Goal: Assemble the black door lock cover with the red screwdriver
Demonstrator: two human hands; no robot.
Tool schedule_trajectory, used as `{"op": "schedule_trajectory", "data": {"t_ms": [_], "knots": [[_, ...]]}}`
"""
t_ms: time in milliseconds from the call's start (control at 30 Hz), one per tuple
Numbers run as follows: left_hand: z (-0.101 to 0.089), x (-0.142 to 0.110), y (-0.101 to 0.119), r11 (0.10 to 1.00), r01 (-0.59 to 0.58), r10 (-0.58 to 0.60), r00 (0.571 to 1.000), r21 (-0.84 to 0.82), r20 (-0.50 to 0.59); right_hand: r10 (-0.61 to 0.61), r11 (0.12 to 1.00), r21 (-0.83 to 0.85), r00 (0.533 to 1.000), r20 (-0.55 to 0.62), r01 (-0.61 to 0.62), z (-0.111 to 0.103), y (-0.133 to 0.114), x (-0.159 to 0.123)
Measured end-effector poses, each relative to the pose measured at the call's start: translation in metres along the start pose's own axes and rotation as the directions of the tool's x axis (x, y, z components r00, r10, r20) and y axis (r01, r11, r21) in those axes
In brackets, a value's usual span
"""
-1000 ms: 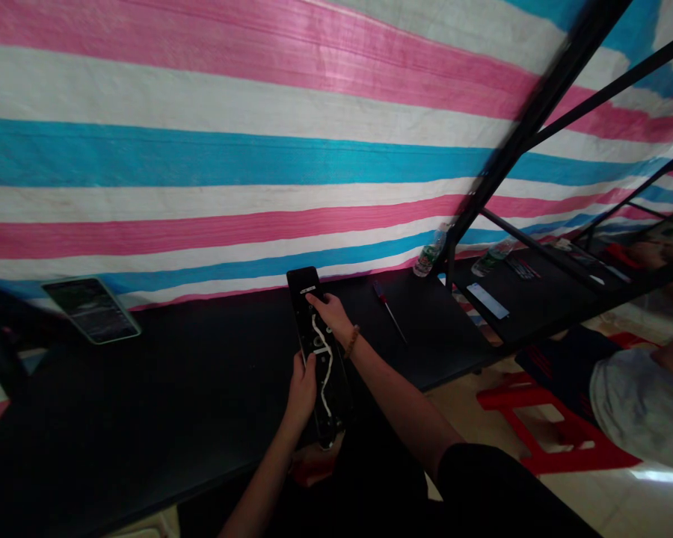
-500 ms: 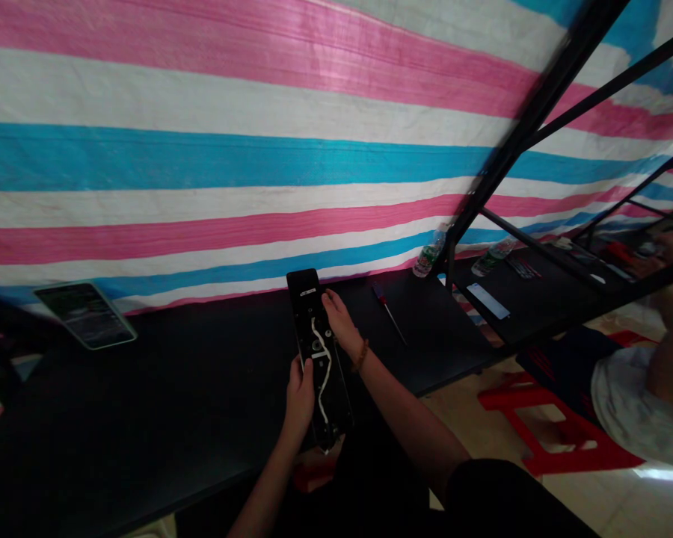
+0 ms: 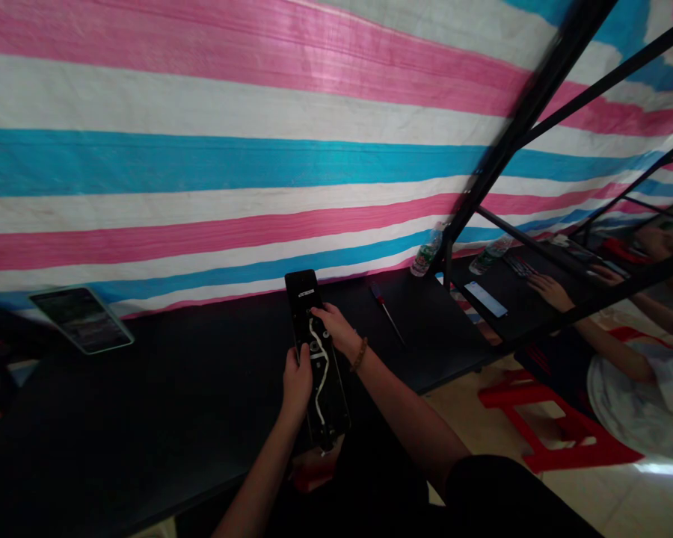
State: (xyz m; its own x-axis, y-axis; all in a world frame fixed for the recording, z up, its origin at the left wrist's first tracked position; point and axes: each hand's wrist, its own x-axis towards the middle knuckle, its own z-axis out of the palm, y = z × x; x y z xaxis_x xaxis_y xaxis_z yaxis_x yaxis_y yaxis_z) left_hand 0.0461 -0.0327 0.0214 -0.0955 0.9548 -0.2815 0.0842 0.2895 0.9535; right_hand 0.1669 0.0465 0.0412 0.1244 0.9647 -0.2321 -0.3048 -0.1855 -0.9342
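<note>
A long, flat black panel stands tilted over the front of the table, its top end toward the wall. It has a white label near the top, small round fittings and a white cable running down its length. My left hand is closed on its left edge, thumb on the near face. From the right edge, my right hand grips the panel, with fingertips on its face by the cable's upper end. The fingers behind the panel are hidden. A screwdriver lies on the table to the right.
A phone leans at the left end of the black table. Right stand a plastic bottle and a black metal frame. Beyond are a white phone, a co-worker's hand and a red stool.
My right hand's fingertips have moved from the panel's right edge inward, onto its face near the cable's top. A co-worker's hand has come onto the neighbouring table.
</note>
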Motion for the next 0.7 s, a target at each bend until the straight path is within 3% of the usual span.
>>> {"op": "schedule_trajectory", "data": {"t_ms": [167, 267, 367, 433, 567, 700], "knots": [[0.0, 0.0, -0.001, 1.0, -0.02, 0.02, 1.0, 0.008, 0.003, -0.055, 0.998, -0.024, 0.998, -0.018, 0.055, 0.003, -0.002, -0.002], [-0.001, -0.002, 0.001, 1.0, -0.016, 0.016, 0.999, -0.018, 0.027, -0.226, 0.967, -0.13, 0.973, -0.05, 0.218, 0.007, -0.008, -0.007], [-0.002, -0.003, 0.002, 1.0, -0.017, 0.017, 0.999, -0.009, 0.028, -0.489, 0.836, -0.334, 0.867, -0.093, 0.436, 0.01, -0.017, -0.018], [-0.002, -0.003, 0.003, 1.0, -0.026, 0.026, 0.999, 0.013, 0.02, -0.58, 0.74, -0.466, 0.811, -0.079, 0.485, 0.01, -0.021, -0.031], [-0.001, -0.004, 0.003, 0.998, -0.041, 0.041, 0.999, 0.042, -0.001, -0.56, 0.532, -0.727, 0.824, 0.082, 0.434, 0.009, -0.018, -0.055], [0.0, -0.005, 0.003, 0.995, -0.076, 0.077, 0.997, 0.072, -0.012, -0.509, 0.391, -0.85, 0.853, 0.12, 0.353, 0.013, -0.015, -0.065]]}}
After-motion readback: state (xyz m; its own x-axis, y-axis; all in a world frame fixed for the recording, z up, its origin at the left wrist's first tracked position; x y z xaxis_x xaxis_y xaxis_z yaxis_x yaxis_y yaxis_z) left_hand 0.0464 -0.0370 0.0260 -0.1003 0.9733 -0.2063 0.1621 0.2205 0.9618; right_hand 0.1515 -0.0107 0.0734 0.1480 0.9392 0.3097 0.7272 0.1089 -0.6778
